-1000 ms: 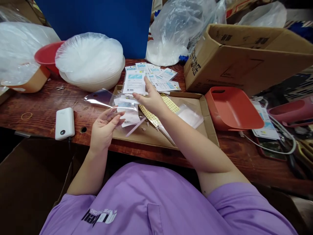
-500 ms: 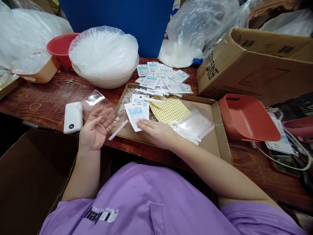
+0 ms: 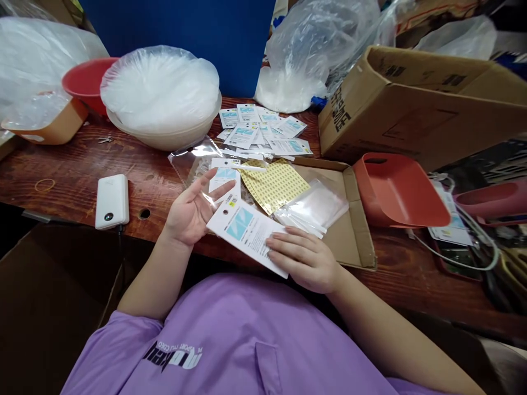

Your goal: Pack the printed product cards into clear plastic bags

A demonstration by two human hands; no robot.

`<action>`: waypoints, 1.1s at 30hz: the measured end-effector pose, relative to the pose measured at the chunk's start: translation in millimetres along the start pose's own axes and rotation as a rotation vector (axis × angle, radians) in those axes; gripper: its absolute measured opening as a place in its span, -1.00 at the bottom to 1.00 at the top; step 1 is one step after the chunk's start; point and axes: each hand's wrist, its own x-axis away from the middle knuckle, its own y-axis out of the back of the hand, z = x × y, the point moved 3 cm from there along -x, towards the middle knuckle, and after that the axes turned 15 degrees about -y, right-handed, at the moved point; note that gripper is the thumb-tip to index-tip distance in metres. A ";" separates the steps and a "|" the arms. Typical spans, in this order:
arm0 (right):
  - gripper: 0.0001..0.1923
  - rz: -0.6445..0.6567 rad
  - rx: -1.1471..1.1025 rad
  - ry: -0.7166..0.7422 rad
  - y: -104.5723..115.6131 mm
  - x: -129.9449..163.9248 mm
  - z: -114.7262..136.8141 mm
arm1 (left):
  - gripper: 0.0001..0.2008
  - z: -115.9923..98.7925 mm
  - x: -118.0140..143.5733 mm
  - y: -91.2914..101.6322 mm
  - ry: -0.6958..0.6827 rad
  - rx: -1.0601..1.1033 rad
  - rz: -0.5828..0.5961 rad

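Observation:
My right hand (image 3: 307,258) grips a white printed card (image 3: 249,230) with blue pictures by its lower right end, thumb hidden beneath. The card is tilted, its upper left end close to my left hand (image 3: 191,214). That hand holds a clear plastic bag (image 3: 206,147), thumb and fingers apart, with the film stretching up beyond the fingertips. Behind them, another printed card (image 3: 225,174) lies in a shallow cardboard tray (image 3: 362,219). Yellow sticker sheets (image 3: 280,184) and a stack of clear bags (image 3: 317,206) lie in the same tray.
Several printed cards (image 3: 263,131) are spread behind the tray. A white power bank (image 3: 112,202) with a cable sits at left. A bowl (image 3: 164,144) carries a filled plastic bag. An orange bin (image 3: 399,192) and a cardboard box (image 3: 424,120) stand at right.
My right hand has lifted the card off the tray and brought it nearer my body. My left hand has moved right with the clear bag, toward the card.

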 end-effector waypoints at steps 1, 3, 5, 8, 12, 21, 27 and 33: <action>-0.78 -0.004 0.013 -0.034 1.8 4.7 -5.2 | -0.55 1.0 -0.5 -1.4 -0.010 0.009 0.010; -0.77 -0.016 0.034 -0.073 5.7 12.3 -12.4 | -0.53 3.3 -0.9 -4.3 -0.013 0.021 0.022; -0.77 -0.038 0.072 -0.081 8.7 16.5 -13.8 | -0.53 7.1 -0.9 -8.6 0.000 0.031 0.018; -0.77 -0.057 0.185 -0.070 8.2 16.5 -7.6 | -0.54 16.1 -1.0 -17.9 0.018 0.046 -0.035; -0.72 -0.062 0.260 -0.075 1.7 7.3 2.9 | -0.57 33.6 0.1 -30.6 0.068 0.060 -0.111; -0.37 0.137 0.070 -0.391 -10.1 -23.9 3.4 | -0.75 62.5 13.6 -40.7 0.124 0.086 0.015; -0.44 0.253 -0.181 -0.537 -12.4 -23.4 -20.2 | -0.67 59.3 12.3 -28.5 0.161 0.031 0.027; -0.39 0.145 -0.161 -0.815 -18.0 -29.2 -22.5 | -0.66 58.7 17.8 -26.2 0.158 -0.070 0.172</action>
